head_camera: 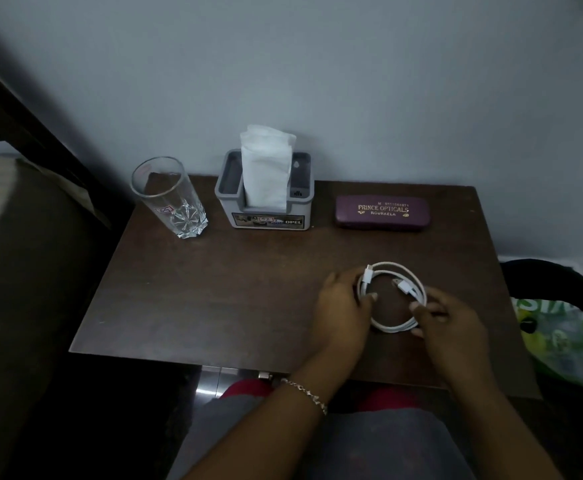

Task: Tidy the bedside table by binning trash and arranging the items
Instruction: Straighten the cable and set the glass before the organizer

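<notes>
Coiled white cable (392, 328) held at the near right of the bench (214, 292).
I see my view's left hand (343, 306) with fingers curled round the coil's left side, and the right hand (452, 323) pinching its right side. Along the wall behind stand a glass (172, 199), a tissue holder (266, 209) and a spectacle case (383, 213).

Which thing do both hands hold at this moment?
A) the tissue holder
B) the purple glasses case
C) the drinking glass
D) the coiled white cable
D: the left hand and the right hand each grip one side of the coiled white cable, and neither hand touches anything else.
</notes>
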{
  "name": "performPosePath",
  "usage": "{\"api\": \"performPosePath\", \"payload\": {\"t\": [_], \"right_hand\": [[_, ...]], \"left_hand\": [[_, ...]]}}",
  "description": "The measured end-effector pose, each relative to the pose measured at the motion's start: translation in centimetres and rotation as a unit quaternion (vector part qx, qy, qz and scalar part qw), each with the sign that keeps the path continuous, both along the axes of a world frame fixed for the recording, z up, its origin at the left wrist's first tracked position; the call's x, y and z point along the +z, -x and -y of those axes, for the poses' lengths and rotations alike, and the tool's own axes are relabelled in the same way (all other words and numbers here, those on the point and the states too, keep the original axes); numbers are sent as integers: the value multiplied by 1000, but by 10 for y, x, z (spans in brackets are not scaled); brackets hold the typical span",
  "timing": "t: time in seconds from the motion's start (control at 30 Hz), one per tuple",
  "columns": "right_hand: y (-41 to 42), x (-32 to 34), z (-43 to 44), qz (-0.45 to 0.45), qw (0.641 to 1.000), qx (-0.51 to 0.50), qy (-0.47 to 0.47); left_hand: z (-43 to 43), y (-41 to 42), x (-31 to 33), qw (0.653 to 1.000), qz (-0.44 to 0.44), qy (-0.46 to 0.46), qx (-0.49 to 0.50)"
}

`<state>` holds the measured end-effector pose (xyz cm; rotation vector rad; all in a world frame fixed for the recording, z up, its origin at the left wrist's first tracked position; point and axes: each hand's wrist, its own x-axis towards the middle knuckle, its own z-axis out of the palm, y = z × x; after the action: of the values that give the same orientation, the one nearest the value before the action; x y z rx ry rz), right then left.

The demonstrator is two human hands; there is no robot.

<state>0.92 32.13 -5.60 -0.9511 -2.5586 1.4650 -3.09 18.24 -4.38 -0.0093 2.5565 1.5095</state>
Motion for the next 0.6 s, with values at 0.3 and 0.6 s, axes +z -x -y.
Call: {"api": "performPosePath", "payload": {"t": [0.3, 0.6], "right_hand": [[9, 4, 24, -33, 999, -31, 15], [7, 45, 79, -152, 986, 40, -51]], "left_hand": [[8, 16, -8, 995, -26, 92, -41], [138, 17, -4, 972, -43, -107, 206]]}}
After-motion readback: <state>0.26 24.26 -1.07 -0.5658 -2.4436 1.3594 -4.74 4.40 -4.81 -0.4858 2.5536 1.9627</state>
